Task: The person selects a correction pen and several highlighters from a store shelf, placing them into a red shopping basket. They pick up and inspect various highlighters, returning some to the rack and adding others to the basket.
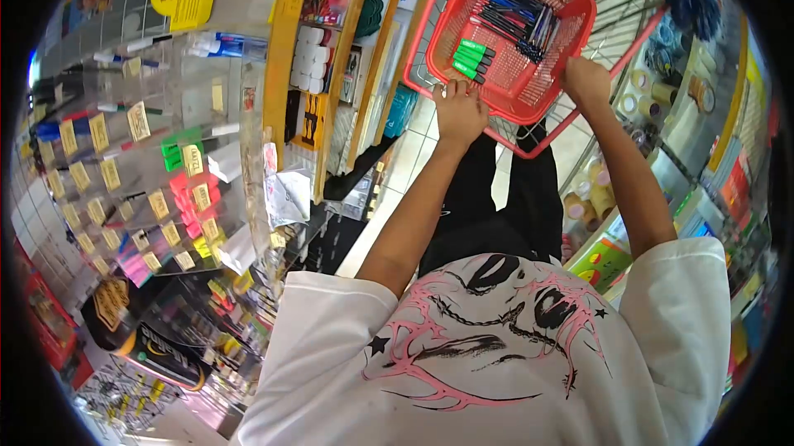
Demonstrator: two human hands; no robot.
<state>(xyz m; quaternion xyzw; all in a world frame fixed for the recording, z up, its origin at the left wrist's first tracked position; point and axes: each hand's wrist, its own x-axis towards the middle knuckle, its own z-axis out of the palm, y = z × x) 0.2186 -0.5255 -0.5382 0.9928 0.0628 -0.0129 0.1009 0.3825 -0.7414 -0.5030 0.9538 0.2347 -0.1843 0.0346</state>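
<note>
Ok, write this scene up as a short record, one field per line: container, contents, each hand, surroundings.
Container: red basket, inside the red rim of a wire cart
Contents: green markers with dark ends; pile of blue and dark pens
Left hand: hand at the basket's near left; grip on basket or cart unclear
Right hand: hand at the basket's right side; grip likewise unclear
Surroundings: price tags on the left, rolls on the right

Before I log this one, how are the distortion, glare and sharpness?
Head view: strong fisheye warping, black corners; head view: pale sheen on the clear pen display; head view: green markers and red basket fairly crisp, outer edges squeezed and softer.
</note>
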